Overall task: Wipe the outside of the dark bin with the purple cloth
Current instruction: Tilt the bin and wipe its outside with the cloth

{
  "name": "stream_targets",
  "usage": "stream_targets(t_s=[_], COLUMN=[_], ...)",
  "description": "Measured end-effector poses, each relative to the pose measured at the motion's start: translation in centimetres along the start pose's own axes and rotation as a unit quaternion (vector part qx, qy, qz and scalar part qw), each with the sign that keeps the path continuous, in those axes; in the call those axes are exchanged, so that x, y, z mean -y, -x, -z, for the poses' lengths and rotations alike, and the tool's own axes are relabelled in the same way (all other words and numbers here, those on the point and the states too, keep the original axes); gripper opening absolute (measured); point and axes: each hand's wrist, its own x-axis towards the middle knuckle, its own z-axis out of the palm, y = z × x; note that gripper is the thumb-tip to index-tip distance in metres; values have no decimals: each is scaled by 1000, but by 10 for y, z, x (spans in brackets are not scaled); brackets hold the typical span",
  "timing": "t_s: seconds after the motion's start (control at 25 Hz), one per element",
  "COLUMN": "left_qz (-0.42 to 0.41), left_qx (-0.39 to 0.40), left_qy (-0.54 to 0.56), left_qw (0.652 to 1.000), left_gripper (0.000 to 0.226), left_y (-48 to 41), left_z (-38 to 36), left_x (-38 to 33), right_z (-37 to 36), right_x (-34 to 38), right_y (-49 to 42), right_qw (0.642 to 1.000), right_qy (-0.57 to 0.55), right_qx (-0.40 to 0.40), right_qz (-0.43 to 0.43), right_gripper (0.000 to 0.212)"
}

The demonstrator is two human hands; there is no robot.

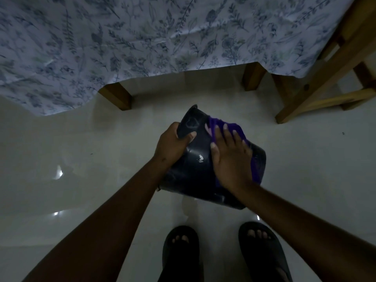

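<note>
The dark bin (195,169) is tipped on its side above the pale floor, its shiny outer wall facing up. My left hand (173,145) grips the bin's far left end, thumb on the wall. My right hand (230,155) lies flat on the purple cloth (215,125), pressing it onto the bin's upper right side. The cloth shows past my fingertips and along the right edge of my palm; most of it is hidden under the hand.
A table draped in a blue floral cloth (142,37) stands just beyond the bin, with wooden legs (118,96) close by. A wooden chair frame (325,74) is at the right. My feet in dark sandals (181,249) stand below the bin on the glossy floor (81,159).
</note>
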Motion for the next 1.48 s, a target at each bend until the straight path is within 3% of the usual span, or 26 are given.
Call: stream_targets(t_s=[0.2, 0.4, 0.56, 0.72, 0.92, 1.08, 1.24, 1.32, 1.48], left_qz=[-18, -13, 2, -25, -20, -10, -14, -2, 3], left_qx=[-4, -5, -1, 9, -41, -38, -67, -59, -55], left_qy=[-46, -63, -70, -38, -39, -56, -61, -76, -93], left_qw=[999, 998, 998, 999, 998, 998, 996, 995, 994], left_gripper=[27, 31, 30, 29, 23, 30, 32, 32, 35], left_y=[-7, -9, -12, -1, 31, 7, 5, 3, 5], left_z=[-2, 0, -1, 2, -1, -2, -6, -3, -4], left_x=[-8, -5, -4, -14, 5, -4, -5, -6, 2], right_z=[6, 2, -12, -1, 10, 4, 20, 16, 1], right_x=[-9, -11, 6, -14, -14, -12, -12, -9, -11], right_y=[5, -17, 46, 8, -29, 4, -53, -46, 13], right_qw=[995, 999, 991, 994, 998, 989, 998, 999, 991], right_qy=[72, 30, 88, 67, 13, 99, -2, 5, 67], right_qx=[-8, -11, -9, -29, -37, -18, -1, -9, -5], right_qz=[67, 17, 105, 78, 41, 108, 55, 43, 113], right_gripper=[56, 55, 60, 57, 54, 55, 51, 52, 53])
